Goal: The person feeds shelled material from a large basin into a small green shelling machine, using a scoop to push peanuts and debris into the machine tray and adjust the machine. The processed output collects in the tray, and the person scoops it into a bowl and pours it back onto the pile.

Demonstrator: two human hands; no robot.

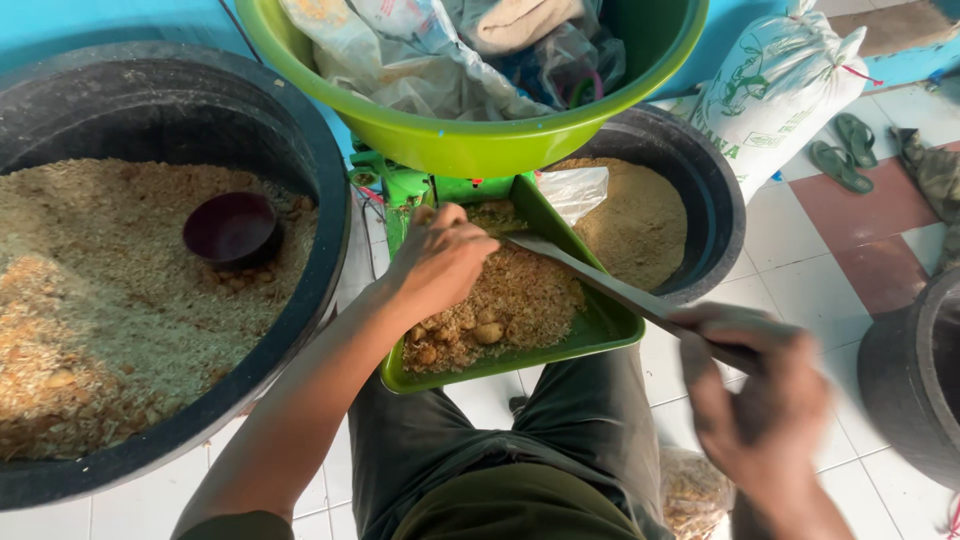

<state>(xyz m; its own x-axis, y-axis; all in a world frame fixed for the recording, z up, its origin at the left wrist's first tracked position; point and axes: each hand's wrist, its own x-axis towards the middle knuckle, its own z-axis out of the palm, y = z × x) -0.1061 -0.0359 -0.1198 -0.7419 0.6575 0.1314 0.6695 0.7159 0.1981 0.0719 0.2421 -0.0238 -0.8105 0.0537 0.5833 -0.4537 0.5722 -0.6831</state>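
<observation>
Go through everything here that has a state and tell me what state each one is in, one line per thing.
Left hand: resting in the tray's feed.
Right hand: gripping a long flat stick.
Green tray: partly filled with feed.
Large black tub: nearly full.
Dark bowl: empty, upright.
White sack: tied shut.

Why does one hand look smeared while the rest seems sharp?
In the head view, the right hand and its long blade are motion-blurred; the left hand over the green tray is sharp, under soft, even daylight without harsh glare.
</observation>
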